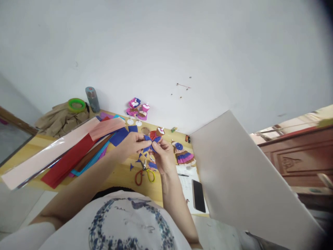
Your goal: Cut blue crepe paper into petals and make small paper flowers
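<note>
A small piece of blue crepe paper [147, 139] is pinched between my two hands above the table. My left hand [134, 141] grips its left side with thumb and fingertips. On the other side, my right hand [164, 151] holds it between thumb and fingers. Just behind the hands stands a small dress-form figure [159, 132] with a red and brown skirt, partly hidden. Below them lie scissors [144, 171] with one red and one yellow handle, beside blue paper scraps [131, 167]. A ruffled paper dress [184, 156] in blue, pink and brown lies to the right.
Folded crepe paper sheets [75, 152] spread over the left. Two decorated figures [138, 110] stand by the wall. A thermos [92, 99] and green tape roll [76, 105] sit back left. A phone [198, 195] rests on white paper [187, 191] beside a grey panel [234, 173].
</note>
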`<action>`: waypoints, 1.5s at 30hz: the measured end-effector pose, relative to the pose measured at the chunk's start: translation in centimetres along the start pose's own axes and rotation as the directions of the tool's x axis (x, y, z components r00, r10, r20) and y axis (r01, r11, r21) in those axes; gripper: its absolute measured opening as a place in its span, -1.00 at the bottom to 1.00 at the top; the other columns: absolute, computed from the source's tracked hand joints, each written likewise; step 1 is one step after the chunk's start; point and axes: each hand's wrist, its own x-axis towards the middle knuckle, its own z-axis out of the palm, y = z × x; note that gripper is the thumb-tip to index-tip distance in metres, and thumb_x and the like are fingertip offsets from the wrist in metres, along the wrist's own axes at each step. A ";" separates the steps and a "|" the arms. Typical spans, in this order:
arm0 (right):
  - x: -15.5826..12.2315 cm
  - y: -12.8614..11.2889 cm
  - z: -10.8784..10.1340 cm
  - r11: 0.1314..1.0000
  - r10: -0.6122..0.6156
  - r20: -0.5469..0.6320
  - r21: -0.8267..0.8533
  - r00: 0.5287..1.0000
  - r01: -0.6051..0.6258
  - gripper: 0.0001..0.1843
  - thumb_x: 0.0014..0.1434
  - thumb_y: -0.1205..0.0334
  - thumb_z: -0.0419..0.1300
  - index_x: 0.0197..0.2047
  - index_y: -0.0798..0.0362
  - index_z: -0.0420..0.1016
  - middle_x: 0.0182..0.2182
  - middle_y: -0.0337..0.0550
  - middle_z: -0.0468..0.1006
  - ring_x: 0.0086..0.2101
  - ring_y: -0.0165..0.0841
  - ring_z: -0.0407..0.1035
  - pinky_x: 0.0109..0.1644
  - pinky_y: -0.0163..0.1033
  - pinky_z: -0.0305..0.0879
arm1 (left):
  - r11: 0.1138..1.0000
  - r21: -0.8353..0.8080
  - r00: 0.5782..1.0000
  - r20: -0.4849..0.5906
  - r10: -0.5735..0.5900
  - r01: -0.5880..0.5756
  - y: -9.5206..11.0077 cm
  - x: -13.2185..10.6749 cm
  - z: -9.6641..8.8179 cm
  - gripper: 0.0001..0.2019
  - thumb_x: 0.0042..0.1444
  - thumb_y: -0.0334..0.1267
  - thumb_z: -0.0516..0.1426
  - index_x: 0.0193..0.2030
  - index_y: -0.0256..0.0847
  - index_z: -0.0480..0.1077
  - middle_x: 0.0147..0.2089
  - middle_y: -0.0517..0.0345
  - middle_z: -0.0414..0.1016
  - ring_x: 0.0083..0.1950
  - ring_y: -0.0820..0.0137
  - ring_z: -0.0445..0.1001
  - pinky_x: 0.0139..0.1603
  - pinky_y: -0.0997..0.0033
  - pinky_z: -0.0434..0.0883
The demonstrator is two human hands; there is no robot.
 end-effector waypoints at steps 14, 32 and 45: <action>-0.3 1.2 0.9 0.993 -0.071 -0.055 -0.098 0.996 0.065 -0.64 -0.19 0.09 0.49 -0.51 0.07 0.40 -0.68 -0.41 0.36 -0.66 -0.57 0.15 -0.57 -0.42 0.08 | 0.971 -0.237 0.989 -0.150 -0.018 -0.018 -1.8 -1.8 0.4 -0.73 -0.16 -0.11 0.36 -0.50 -0.29 0.49 -0.58 0.20 0.41 -0.63 0.58 0.19 -0.63 0.56 0.09; -0.9 1.8 1.5 1.000 -0.001 -0.036 0.017 0.999 0.002 -0.66 -0.20 0.10 0.49 -0.51 0.06 0.43 -0.64 -0.39 0.33 -0.63 -0.56 0.15 -0.56 -0.40 0.09 | 0.908 -0.416 0.970 -0.236 -0.056 -0.048 -4.0 -2.0 1.5 -0.83 -0.14 -0.24 0.34 -0.46 -0.28 0.49 -0.57 0.22 0.40 -0.59 0.58 0.20 -0.58 0.54 0.10; -0.7 14.1 -7.5 0.342 0.228 -0.209 -0.897 0.951 -0.279 -0.84 0.07 0.17 0.18 -0.31 0.07 0.39 -0.43 -0.09 0.50 -0.34 -0.21 0.44 -0.20 -0.14 0.35 | 0.749 -0.662 0.929 -0.299 -0.218 -0.037 -4.2 -2.3 -0.9 -0.76 -0.25 -0.30 0.39 -0.50 -0.27 0.41 -0.56 0.24 0.41 -0.59 0.59 0.30 -0.60 0.61 0.14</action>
